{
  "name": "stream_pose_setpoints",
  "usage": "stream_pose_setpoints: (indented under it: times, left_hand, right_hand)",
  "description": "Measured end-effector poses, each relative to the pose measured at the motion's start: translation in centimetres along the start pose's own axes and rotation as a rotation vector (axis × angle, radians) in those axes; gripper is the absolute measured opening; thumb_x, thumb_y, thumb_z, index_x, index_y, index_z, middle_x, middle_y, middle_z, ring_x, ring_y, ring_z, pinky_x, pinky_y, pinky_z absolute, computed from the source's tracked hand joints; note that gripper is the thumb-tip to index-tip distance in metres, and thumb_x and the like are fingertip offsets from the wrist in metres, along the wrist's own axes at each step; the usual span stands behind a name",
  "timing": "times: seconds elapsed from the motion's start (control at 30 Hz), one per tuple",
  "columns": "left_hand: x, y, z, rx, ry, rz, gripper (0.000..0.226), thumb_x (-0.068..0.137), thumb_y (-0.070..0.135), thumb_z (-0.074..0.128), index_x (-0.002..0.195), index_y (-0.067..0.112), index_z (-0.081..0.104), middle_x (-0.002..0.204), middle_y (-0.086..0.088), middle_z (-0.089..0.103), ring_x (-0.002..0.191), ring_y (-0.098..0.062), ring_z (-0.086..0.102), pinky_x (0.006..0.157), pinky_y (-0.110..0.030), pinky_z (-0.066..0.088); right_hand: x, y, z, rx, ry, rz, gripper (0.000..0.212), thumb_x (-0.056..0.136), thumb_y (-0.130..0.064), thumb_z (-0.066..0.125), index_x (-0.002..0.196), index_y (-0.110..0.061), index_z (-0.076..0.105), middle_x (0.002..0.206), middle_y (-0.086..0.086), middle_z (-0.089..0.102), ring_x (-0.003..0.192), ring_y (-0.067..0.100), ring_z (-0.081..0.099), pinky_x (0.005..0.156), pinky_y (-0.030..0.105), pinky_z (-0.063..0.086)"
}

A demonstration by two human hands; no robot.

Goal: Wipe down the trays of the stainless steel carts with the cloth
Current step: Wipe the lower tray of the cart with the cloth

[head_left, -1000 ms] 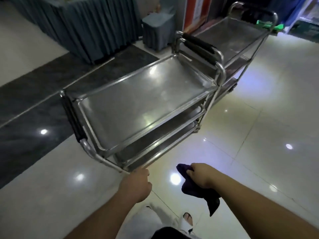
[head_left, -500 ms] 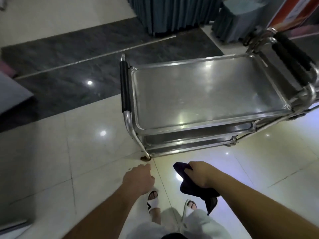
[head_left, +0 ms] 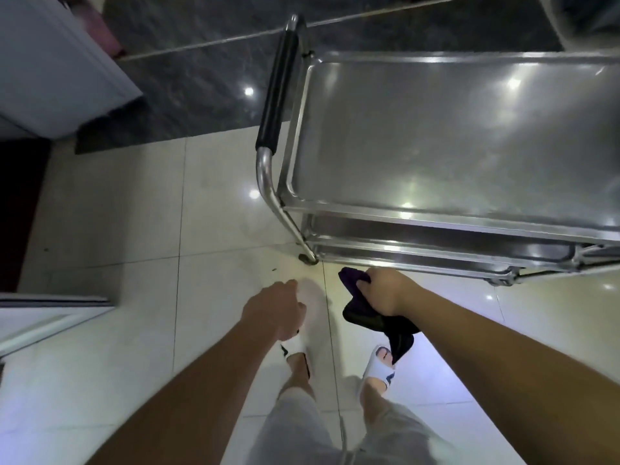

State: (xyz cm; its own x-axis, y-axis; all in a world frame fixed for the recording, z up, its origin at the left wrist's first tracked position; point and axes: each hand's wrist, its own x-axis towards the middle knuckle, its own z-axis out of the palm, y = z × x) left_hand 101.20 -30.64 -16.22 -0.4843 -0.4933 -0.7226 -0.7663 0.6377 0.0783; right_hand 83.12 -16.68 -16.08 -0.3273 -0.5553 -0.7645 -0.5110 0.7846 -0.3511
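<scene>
A stainless steel cart fills the upper right, its top tray (head_left: 453, 135) bare and shiny. Two lower trays (head_left: 436, 234) show under the near rim. The cart's black-padded handle (head_left: 276, 92) runs along its left end. My right hand (head_left: 385, 292) grips a dark purple cloth (head_left: 399, 340) just below the cart's near edge, the cloth hanging down from my fist. My left hand (head_left: 273, 308) hangs to the left of it with loosely curled fingers, holding nothing and apart from the cart.
A pale cabinet (head_left: 60, 68) stands at the upper left and a white framed object (head_left: 43, 313) at the left edge. The cart's corner caster (head_left: 307, 258) rests on glossy white tiles. My feet in white slippers (head_left: 379, 367) stand below my hands.
The view has tilted down and closed in on the cart's left end. Both hands keep their pose, the right still holding the cloth, and now sit nearer the cart's near edge.
</scene>
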Motion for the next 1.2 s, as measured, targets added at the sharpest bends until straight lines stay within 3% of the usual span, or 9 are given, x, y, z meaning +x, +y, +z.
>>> stream_pose_setpoints:
  times: [0.37,0.5,0.67,0.77,0.9,0.97,1.07,1.2]
  left_hand:
    - [6.5,-2.1,4.7,-0.194,-0.032,-0.024,0.048,0.101,0.037,0.045,0.148,0.028,0.048,0.148,0.001,0.055,0.134,-0.021,0.053,0.108,-0.038,0.044]
    - [10.9,-3.6,7.1,-0.223,0.005,-0.02,0.048,0.1,0.037,0.046,0.147,0.027,0.049,0.146,0.0,0.056,0.131,-0.022,0.054,0.108,-0.039,0.045]
    - [16.7,-4.6,9.5,-0.297,0.099,-0.018,0.046,0.099,0.036,0.048,0.144,0.025,0.052,0.143,0.0,0.059,0.13,-0.022,0.055,0.108,-0.036,0.044]
    - [20.1,-4.8,10.6,-0.393,0.198,-0.018,0.043,0.1,0.034,0.053,0.142,0.022,0.053,0.138,0.0,0.063,0.126,-0.022,0.059,0.1,-0.028,0.042]
    - [24.8,-4.9,11.0,-0.577,0.377,-0.003,0.053,0.097,0.038,0.062,0.145,0.02,0.049,0.142,-0.006,0.056,0.12,-0.022,0.062,0.102,-0.033,0.049]
    - [26.5,-5.0,10.7,-0.664,0.459,0.016,0.058,0.097,0.039,0.065,0.148,0.021,0.046,0.144,-0.004,0.052,0.122,-0.021,0.059,0.099,-0.031,0.048]
    - [28.3,-5.0,9.9,-0.794,0.586,0.12,0.048,0.096,0.035,0.07,0.138,0.021,0.054,0.13,0.001,0.057,0.11,-0.011,0.06,0.081,-0.011,0.046]
    - [30.4,-4.5,9.0,-0.998,0.649,0.204,0.028,0.097,0.031,0.069,0.123,0.026,0.061,0.104,0.014,0.066,0.088,0.004,0.061,0.063,-0.004,0.041]
  right_hand:
    - [5.5,2.2,2.5,-0.036,0.051,0.01,0.029,0.108,-0.032,0.038,0.098,-0.014,0.058,0.096,0.006,0.064,0.09,0.026,0.06,0.078,0.033,0.041]
    - [10.2,2.9,4.6,0.002,0.104,0.01,0.032,0.107,-0.033,0.039,0.107,-0.011,0.062,0.101,0.011,0.068,0.091,0.028,0.06,0.078,0.035,0.043]
    - [15.7,4.2,6.1,0.02,0.184,-0.021,0.031,0.108,-0.036,0.039,0.108,-0.012,0.058,0.105,0.01,0.066,0.094,0.029,0.057,0.079,0.034,0.04]
    - [18.8,4.8,6.2,0.019,0.24,-0.062,0.034,0.109,-0.036,0.038,0.112,-0.01,0.06,0.111,0.014,0.067,0.095,0.031,0.057,0.079,0.035,0.04]
    - [22.7,4.3,5.3,-0.009,0.37,-0.068,0.038,0.11,-0.038,0.037,0.117,-0.009,0.059,0.115,0.017,0.067,0.094,0.032,0.057,0.075,0.033,0.036]
    - [24.5,3.6,4.4,-0.034,0.426,-0.048,0.037,0.11,-0.037,0.033,0.114,-0.009,0.058,0.119,0.019,0.067,0.094,0.033,0.057,0.076,0.034,0.039]
    - [26.4,2.5,2.8,-0.053,0.481,-0.047,0.042,0.111,-0.035,0.031,0.134,-0.006,0.051,0.131,0.021,0.06,0.11,0.036,0.058,0.084,0.035,0.041]
    - [28.6,1.7,1.6,0.012,0.58,-0.098,0.044,0.11,-0.041,0.032,0.13,-0.008,0.054,0.124,0.017,0.062,0.096,0.03,0.053,0.081,0.033,0.036]
